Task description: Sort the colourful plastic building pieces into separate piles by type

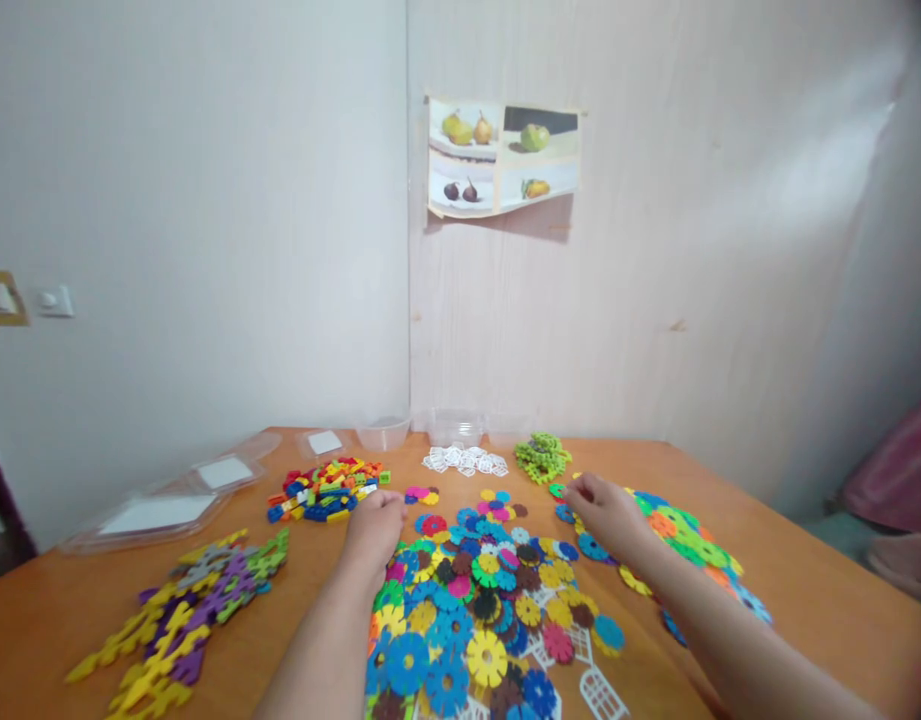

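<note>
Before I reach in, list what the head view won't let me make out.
All in the head view:
- Left hand: anything in its fingertips, hidden by the hand itself.
- Right hand: anything in its curled fingers, hidden by them and too blurred.
- Discs: the heap's near end, cut off by the bottom edge.
- Pink thing: blurred, cut off by the right edge.

The orange table has flower rounds in the middle, bricks left, bumpy strips near left, white bits far.
</note>
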The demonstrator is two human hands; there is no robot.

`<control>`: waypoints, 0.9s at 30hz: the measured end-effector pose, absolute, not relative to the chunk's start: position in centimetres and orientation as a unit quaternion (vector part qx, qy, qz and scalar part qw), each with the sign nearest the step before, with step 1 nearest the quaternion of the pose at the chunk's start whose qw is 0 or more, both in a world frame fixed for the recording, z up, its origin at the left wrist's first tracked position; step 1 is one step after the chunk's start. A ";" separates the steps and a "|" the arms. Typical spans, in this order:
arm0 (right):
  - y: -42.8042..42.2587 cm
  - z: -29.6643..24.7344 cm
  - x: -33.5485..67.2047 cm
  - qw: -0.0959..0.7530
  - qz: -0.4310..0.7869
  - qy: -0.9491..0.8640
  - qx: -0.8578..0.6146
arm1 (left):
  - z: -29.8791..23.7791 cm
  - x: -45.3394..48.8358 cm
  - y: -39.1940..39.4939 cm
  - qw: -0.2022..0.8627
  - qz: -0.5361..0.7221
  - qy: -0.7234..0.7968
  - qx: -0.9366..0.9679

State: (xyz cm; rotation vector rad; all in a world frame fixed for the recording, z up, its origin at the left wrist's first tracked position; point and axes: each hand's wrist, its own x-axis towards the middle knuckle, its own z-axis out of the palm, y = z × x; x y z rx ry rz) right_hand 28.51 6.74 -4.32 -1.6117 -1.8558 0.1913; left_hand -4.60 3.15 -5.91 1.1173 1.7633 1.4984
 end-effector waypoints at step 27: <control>8.7 -4.4 9.6 0.211 0.158 -0.796 -0.545 | -6.9 -4.4 3.6 0.229 0.485 0.688 0.489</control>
